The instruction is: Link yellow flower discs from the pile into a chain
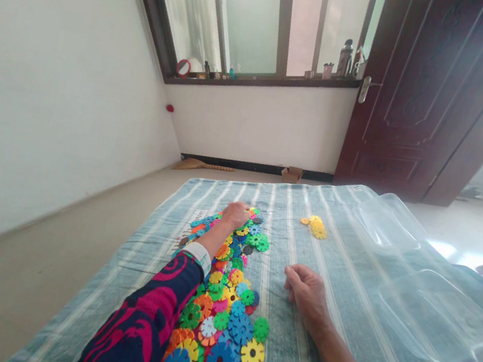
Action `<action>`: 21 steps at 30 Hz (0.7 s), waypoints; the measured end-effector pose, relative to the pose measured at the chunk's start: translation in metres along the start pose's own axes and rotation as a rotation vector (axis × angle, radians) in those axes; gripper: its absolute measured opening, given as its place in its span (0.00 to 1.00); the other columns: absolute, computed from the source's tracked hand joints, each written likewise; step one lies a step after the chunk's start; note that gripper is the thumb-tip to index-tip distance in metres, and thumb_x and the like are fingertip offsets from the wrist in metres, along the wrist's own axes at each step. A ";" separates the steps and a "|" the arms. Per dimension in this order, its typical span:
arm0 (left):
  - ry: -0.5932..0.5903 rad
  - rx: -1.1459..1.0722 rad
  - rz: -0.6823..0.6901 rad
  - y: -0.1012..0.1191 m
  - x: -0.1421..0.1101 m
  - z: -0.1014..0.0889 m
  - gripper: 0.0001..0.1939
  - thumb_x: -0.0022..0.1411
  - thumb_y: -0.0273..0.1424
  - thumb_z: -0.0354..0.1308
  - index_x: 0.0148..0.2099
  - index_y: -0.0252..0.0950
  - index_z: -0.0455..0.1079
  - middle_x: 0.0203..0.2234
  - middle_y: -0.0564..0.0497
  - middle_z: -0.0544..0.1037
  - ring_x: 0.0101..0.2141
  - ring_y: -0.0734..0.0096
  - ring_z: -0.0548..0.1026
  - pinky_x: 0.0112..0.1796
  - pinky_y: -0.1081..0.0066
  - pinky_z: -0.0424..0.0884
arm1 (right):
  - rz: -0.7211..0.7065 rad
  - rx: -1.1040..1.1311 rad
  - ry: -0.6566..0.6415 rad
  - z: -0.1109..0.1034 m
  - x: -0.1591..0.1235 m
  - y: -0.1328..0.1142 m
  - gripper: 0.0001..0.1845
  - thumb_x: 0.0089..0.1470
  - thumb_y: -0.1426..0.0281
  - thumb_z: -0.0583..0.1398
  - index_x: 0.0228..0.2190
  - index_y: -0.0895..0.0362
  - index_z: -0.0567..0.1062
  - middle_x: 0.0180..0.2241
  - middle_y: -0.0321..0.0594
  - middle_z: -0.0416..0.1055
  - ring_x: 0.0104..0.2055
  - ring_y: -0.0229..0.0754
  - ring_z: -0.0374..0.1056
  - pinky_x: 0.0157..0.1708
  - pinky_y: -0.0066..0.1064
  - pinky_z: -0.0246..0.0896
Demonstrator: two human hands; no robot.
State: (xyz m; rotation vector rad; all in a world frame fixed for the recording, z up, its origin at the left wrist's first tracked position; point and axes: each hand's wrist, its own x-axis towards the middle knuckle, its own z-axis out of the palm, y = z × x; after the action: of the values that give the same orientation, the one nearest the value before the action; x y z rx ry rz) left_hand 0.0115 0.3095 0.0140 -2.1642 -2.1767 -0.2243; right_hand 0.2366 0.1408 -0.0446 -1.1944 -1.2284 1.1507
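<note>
Many coloured notched discs (222,320) lie around the left hand (235,212)

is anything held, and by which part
The left hand is at the disc pile, any hold there too unclear to tell; nothing shows in the right hand.

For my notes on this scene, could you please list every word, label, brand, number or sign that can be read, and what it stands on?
No text can be read with certainty.
Striped cloth: dark marks left of the heap of colourful discs, perhaps lettering, too blurred to read.
White cuff: faint marks, too blurred to read.
Flask on the window sill: any marking is too small.
</note>
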 end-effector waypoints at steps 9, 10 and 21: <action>-0.106 0.051 0.064 0.005 0.015 0.009 0.14 0.54 0.33 0.58 0.43 0.38 0.78 0.43 0.45 0.80 0.46 0.58 0.76 0.45 0.69 0.70 | 0.013 -0.017 -0.012 -0.002 0.001 -0.004 0.19 0.49 0.54 0.59 0.18 0.55 0.68 0.13 0.30 0.61 0.15 0.33 0.56 0.18 0.26 0.52; -0.112 0.053 0.084 0.001 0.013 0.008 0.14 0.53 0.31 0.58 0.42 0.39 0.78 0.43 0.46 0.80 0.46 0.58 0.76 0.45 0.69 0.70 | 0.015 -0.022 -0.012 -0.002 0.000 -0.005 0.19 0.49 0.54 0.59 0.18 0.55 0.68 0.13 0.30 0.61 0.14 0.33 0.56 0.18 0.26 0.52; -0.112 -0.099 0.284 -0.054 -0.041 -0.017 0.12 0.53 0.31 0.54 0.36 0.38 0.78 0.31 0.54 0.80 0.38 0.67 0.75 0.44 0.73 0.68 | 0.034 -0.044 -0.011 -0.004 -0.004 -0.010 0.19 0.47 0.53 0.59 0.17 0.55 0.68 0.12 0.30 0.60 0.14 0.34 0.56 0.17 0.26 0.50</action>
State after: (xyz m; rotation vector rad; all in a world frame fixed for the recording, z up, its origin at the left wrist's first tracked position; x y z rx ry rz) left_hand -0.0425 0.2660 0.0213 -2.5640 -1.9131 -0.2021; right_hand 0.2398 0.1365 -0.0347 -1.2473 -1.2515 1.1627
